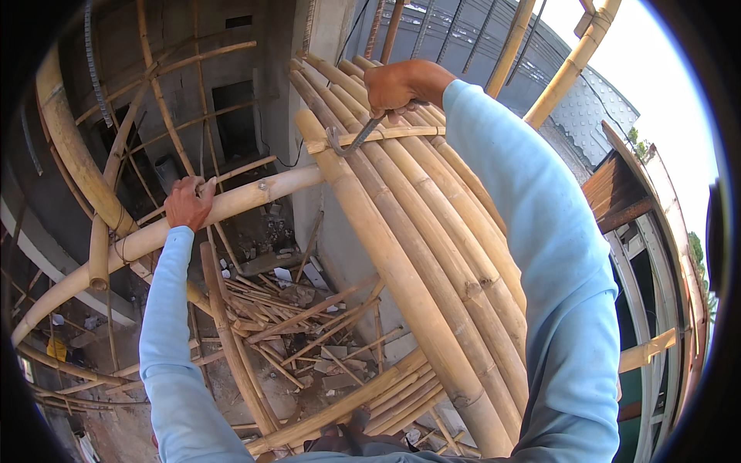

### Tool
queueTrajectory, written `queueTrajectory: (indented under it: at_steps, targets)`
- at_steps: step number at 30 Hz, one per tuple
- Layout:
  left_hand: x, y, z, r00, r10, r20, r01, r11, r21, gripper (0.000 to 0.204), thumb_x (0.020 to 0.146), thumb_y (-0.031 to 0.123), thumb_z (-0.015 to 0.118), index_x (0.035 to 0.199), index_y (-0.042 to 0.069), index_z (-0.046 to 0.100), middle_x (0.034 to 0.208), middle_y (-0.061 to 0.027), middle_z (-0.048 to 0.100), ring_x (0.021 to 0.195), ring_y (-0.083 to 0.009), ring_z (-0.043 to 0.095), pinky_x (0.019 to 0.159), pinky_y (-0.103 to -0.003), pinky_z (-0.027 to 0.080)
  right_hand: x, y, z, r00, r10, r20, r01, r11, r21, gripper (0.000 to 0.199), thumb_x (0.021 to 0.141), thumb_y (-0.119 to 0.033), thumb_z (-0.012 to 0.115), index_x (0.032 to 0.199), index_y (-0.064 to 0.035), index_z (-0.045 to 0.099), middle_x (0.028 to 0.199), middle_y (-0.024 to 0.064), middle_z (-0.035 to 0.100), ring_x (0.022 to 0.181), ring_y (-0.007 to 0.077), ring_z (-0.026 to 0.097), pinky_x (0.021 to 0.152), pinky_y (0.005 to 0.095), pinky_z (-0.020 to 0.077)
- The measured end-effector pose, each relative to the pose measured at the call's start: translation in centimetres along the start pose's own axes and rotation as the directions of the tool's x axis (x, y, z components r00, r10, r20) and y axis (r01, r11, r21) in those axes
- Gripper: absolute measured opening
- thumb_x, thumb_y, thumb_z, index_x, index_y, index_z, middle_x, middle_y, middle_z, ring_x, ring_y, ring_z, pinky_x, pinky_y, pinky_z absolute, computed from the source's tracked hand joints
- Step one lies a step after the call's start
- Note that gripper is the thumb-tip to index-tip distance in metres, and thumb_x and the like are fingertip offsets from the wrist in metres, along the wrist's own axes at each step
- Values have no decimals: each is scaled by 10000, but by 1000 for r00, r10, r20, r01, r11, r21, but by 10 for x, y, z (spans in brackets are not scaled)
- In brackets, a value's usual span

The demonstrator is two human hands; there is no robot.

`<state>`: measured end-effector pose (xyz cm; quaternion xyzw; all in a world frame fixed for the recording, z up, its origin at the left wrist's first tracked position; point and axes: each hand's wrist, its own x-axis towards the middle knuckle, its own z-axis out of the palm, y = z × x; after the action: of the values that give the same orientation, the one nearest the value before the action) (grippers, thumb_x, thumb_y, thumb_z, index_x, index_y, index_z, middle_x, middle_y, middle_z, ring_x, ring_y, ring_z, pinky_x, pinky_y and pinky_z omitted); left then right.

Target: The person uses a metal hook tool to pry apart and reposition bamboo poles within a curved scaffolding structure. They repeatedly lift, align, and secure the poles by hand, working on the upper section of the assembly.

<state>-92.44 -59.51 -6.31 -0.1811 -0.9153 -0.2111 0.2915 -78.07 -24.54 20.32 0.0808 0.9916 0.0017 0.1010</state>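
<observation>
My left hand (189, 203) grips the top of a thick bamboo pole (266, 187) that runs from the lower left toward the platform. With its fingers closed, my right hand (401, 83) holds a dark metal pry bar (363, 137) by its shaft. The bar's hooked, pale end is against a split bamboo strip (397, 133), which lies crosswise over a platform of bamboo poles (432, 231) side by side. That hook sits near the strip's left end, above the outermost pole (378, 270). Whether it bites on a nail cannot be made out.
Far below, broken bamboo pieces (301, 324) litter the ground. More scaffold poles (77, 154) cross at the left, with a wall behind. Upright bamboo posts (575, 65) and rebar (482, 35) rise beyond the platform. A dark foot-like shape (351, 432) is at the lower edge.
</observation>
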Motion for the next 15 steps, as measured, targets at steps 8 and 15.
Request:
queueTrajectory:
  at_steps: [8,15]
  targets:
    - [62,223,103,756,-352,552,577,756,-308,942,913,802,392,1419,31,585,1437,-212,591,1345,-369,559,1103,-458,433,26,46,-3,994,37,104,-63,963,261,180,944,-161,688,905,13,708,702,61,616,469,89,395,417,285,291]
    - [77,192,130,795,-382,471,525,822,-219,775,973,659,312,1352,67,638,1414,-185,613,1288,-376,597,1080,-476,443,25,31,-16,983,-19,180,-61,901,429,171,975,-104,626,850,6,666,718,57,615,456,44,374,404,220,261]
